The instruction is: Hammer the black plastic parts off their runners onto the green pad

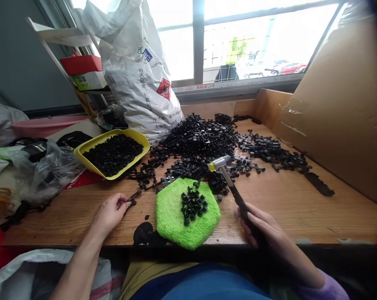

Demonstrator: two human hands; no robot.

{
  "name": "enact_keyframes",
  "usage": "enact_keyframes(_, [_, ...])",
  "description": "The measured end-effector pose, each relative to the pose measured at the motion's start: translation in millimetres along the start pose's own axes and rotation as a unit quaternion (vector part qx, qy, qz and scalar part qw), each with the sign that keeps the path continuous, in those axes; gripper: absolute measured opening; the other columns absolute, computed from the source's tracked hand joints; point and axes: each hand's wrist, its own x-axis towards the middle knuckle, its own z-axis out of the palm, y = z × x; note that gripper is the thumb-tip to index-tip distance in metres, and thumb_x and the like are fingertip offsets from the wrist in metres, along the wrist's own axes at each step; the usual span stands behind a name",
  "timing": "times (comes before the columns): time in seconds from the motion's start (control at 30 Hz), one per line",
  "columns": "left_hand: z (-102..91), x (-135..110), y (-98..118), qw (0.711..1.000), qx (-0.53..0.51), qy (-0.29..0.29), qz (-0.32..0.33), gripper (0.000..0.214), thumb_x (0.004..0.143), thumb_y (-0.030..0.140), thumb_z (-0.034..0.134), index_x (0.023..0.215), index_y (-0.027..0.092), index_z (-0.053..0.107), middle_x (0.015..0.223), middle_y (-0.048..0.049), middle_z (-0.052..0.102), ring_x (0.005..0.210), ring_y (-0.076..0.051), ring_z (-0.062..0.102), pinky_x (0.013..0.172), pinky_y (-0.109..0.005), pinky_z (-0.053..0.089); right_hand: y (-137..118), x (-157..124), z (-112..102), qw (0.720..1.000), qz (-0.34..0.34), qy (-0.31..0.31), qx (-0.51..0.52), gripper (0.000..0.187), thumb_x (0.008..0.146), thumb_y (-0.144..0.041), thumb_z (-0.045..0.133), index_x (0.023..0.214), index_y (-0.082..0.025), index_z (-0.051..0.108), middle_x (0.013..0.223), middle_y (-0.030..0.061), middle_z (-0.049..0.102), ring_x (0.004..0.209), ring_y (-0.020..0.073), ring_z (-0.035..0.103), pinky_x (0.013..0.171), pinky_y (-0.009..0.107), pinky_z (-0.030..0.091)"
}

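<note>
My left hand point(111, 211) pinches a small black plastic strip point(134, 196) on the wooden table point(285, 208), left of a green cloth pad point(172, 218). Several small black plastic pieces point(193, 203) lie on the pad. My right hand point(263, 229) grips the dark handle of a small hammer whose metal and yellow head point(219, 162) is raised over the table to the right of the pad. A big heap of black plastic parts point(203, 141) covers the table behind.
A yellow tray point(82, 151) full of black pieces stands at the left. A large white sack point(138, 71) leans at the back by the window. Cardboard point(344, 108) walls the right side. Clear plastic bags point(44, 171) and clutter lie at the far left.
</note>
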Motion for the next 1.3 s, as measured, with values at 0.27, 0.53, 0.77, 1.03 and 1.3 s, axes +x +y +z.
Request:
enact_keyframes(0.27, [-10.2,-40.7,0.1,0.981,0.035,0.063,0.182,0.013,0.080,0.031,0.048,0.083,0.020,0.055,0.085,-0.0057,0.061,0.083,-0.021,0.056,0.075,-0.029,0.040,-8.5,-50.6,-11.2,0.961,-0.007,0.107,-0.255,0.022,0.078,-0.041,0.055,0.090,-0.028,0.068,0.082,0.0052,0.068,0.077,0.0265,0.059,0.064,0.031,0.046])
enact_keyframes(0.53, [-4.5,-61.7,-22.5,0.964,0.091,0.139,0.207,0.026,0.083,0.023,0.045,0.098,0.027,0.065,0.094,-0.0023,0.064,0.084,-0.019,0.058,0.072,-0.028,0.042,-17.6,-58.9,-14.9,0.913,-0.066,0.024,-0.402,0.019,0.083,-0.037,0.048,0.080,-0.027,0.064,0.064,0.0013,0.067,0.060,0.0223,0.063,0.045,0.025,0.045])
enact_keyframes(0.77, [0.3,-56.3,-29.1,0.970,-0.035,0.167,0.173,0.020,0.079,0.021,0.049,0.088,0.021,0.066,0.098,-0.0044,0.061,0.090,-0.018,0.059,0.080,-0.026,0.043,-18.9,-58.5,-9.8,0.849,-0.102,-0.050,-0.516,0.021,0.089,-0.033,0.039,0.084,-0.027,0.059,0.073,0.0004,0.068,0.064,0.0199,0.064,0.047,0.023,0.044])
enact_keyframes(1.03, [12.4,-43.5,-16.4,0.925,-0.315,0.186,-0.102,0.026,0.061,0.035,0.071,0.075,0.019,0.057,0.072,0.0000,0.061,0.066,-0.014,0.060,0.060,-0.022,0.046,-29.4,-17.8,25.1,0.803,-0.072,-0.093,-0.585,0.022,0.093,-0.025,0.028,0.086,-0.024,0.049,0.063,0.0001,0.061,0.054,0.0187,0.059,0.047,0.026,0.032])
enact_keyframes(1.3, [3.4,-43.5,-2.8,0.817,-0.529,0.089,-0.214,0.050,0.048,0.020,0.080,0.090,0.016,0.054,0.076,-0.0012,0.065,0.067,-0.011,0.062,0.061,-0.018,0.048,-28.8,-0.7,32.7,0.813,-0.066,-0.095,-0.570,0.018,0.093,-0.025,0.028,0.089,-0.024,0.046,0.070,0.0009,0.062,0.064,0.0206,0.060,0.052,0.027,0.031])
